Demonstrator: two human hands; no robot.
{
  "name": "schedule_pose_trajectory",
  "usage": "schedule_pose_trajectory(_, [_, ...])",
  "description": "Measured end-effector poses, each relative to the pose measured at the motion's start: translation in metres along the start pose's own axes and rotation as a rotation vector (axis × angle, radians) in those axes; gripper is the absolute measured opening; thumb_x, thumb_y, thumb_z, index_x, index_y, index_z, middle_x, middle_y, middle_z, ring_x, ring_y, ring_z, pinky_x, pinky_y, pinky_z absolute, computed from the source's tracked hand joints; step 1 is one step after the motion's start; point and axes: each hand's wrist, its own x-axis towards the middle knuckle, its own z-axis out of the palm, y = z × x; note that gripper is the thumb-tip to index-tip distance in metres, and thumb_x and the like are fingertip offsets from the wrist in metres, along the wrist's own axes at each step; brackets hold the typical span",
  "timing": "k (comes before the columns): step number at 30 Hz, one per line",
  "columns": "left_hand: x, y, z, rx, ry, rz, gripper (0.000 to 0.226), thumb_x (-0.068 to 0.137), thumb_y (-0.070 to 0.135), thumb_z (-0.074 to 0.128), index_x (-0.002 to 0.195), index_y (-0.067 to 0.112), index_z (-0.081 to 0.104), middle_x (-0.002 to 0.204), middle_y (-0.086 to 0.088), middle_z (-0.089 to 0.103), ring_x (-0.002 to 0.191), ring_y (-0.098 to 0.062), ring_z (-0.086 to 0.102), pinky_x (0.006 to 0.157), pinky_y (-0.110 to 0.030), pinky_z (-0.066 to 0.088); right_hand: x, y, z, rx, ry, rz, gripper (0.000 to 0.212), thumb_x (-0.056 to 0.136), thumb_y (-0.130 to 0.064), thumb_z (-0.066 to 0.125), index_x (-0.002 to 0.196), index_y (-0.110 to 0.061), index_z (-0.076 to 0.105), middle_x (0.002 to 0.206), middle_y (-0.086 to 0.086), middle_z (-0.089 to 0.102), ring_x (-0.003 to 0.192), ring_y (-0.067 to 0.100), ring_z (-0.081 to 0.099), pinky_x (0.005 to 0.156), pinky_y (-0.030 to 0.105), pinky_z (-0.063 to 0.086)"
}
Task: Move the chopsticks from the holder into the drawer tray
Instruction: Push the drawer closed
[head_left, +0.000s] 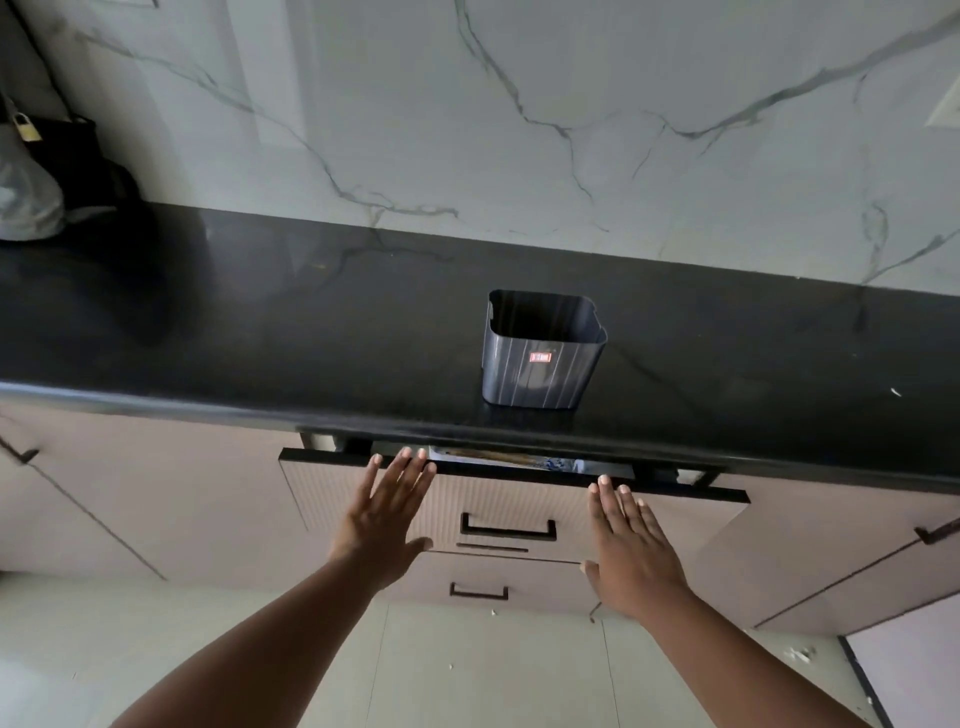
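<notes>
A single head-worn camera looks forward and steeply down from close in front of the glossy black stone countertop (260, 332), facing the wall.

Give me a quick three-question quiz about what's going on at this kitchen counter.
1. True or false: chopsticks stick up out of the grey holder on the counter.
2. The top drawer is: A) pulled far out, B) open just a crack, C) removed.
3. Fill in: both the left hand and the right hand are flat and ___ nothing.

Key: 1 false, no chopsticks show above its rim; 2 B; 3 holding.
</notes>
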Motion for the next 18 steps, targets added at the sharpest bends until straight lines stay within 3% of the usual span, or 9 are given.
schedule_pose_trajectory(2, [0.017,-0.01,-0.004,-0.023,0.071,0.105,0.101,0.08,0.067,0.058,0.152,0.013,0.013,0.159,-0.011,0.011,0.147,-0.029,0.01,0.119,-0.051,-0.002,0.006,-0.002,0.004,-0.03,0.023,-0.028,0.083,0.099,-0.042,0.036,0.14,-0.014,-0.032,0.157,0.007,-0.03,0.146,0.026,-0.022,0.115,0.039,-0.017])
schedule_pose_trajectory(4, [0.033,-0.02,-0.012,-0.022,0.126,0.177,0.097,0.078,0.063,0.064,0.15,0.014,0.021,0.157,-0.011,0.024,0.144,-0.029,0.023,0.117,-0.05,0.008,0.008,-0.008,0.0,0.0,0.038,-0.055,0.079,0.099,-0.039,0.035,0.144,-0.012,-0.025,0.159,0.008,-0.023,0.148,0.027,-0.016,0.116,0.037,-0.018])
schedule_pose_trajectory(6, [0.048,-0.025,-0.024,-0.009,0.156,0.204,0.089,0.085,0.064,0.051,0.151,0.014,0.019,0.156,-0.011,0.027,0.146,-0.028,0.018,0.117,-0.05,0.008,0.013,-0.014,-0.014,0.051,0.217,-0.173,0.07,0.099,-0.035,0.038,0.152,-0.009,0.0,0.161,0.01,-0.003,0.15,0.029,0.006,0.117,0.032,-0.02])
schedule_pose_trajectory(8, [0.064,-0.024,-0.038,-0.057,0.194,0.202,0.082,0.09,0.064,0.036,0.151,0.012,0.019,0.156,-0.013,0.029,0.147,-0.028,0.011,0.118,-0.05,0.006,0.018,-0.02,-0.033,0.104,0.42,-0.325,0.06,0.096,-0.034,0.041,0.149,-0.008,0.03,0.157,0.01,0.024,0.144,0.028,0.03,0.12,0.033,-0.003])
schedule_pose_trajectory(10, [0.084,-0.02,-0.055,-0.161,0.224,0.133,0.083,0.092,0.066,0.029,0.151,0.008,0.018,0.158,-0.015,0.021,0.147,-0.03,0.009,0.118,-0.051,0.004,0.03,-0.023,-0.056,0.204,0.578,-0.374,0.062,0.096,-0.039,0.043,0.151,-0.011,0.03,0.158,0.009,0.026,0.146,0.025,0.027,0.12,0.035,0.013])
schedule_pose_trajectory(14, [0.13,-0.008,-0.091,-0.445,0.257,-0.107,0.093,0.089,0.073,0.016,0.151,0.01,-0.012,0.159,-0.01,-0.02,0.147,-0.027,-0.02,0.117,-0.045,-0.017,0.071,-0.014,-0.108,0.535,0.754,-0.149,0.076,0.095,-0.046,0.05,0.152,-0.007,0.021,0.16,0.016,0.02,0.149,0.025,0.015,0.119,0.034,0.018])
schedule_pose_trajectory(16, [0.155,-0.002,-0.103,-0.62,0.285,-0.159,0.093,0.086,0.076,0.013,0.148,0.017,-0.024,0.155,-0.003,-0.032,0.143,-0.017,-0.03,0.115,-0.037,-0.021,0.094,-0.005,-0.128,0.713,0.731,-0.07,0.081,0.094,-0.053,0.048,0.153,-0.007,0.017,0.162,0.012,0.014,0.15,0.021,0.012,0.118,0.032,0.017])
schedule_pose_trajectory(18, [0.178,0.007,-0.113,-0.891,0.27,-0.173,0.095,0.083,0.079,0.018,0.147,0.023,-0.025,0.157,0.003,-0.031,0.143,-0.01,-0.029,0.116,-0.032,-0.015,0.118,0.002,-0.139,1.013,0.609,-0.002,0.09,0.085,-0.062,0.046,0.154,-0.015,0.013,0.163,0.003,0.01,0.149,0.011,0.009,0.117,0.026,0.013])
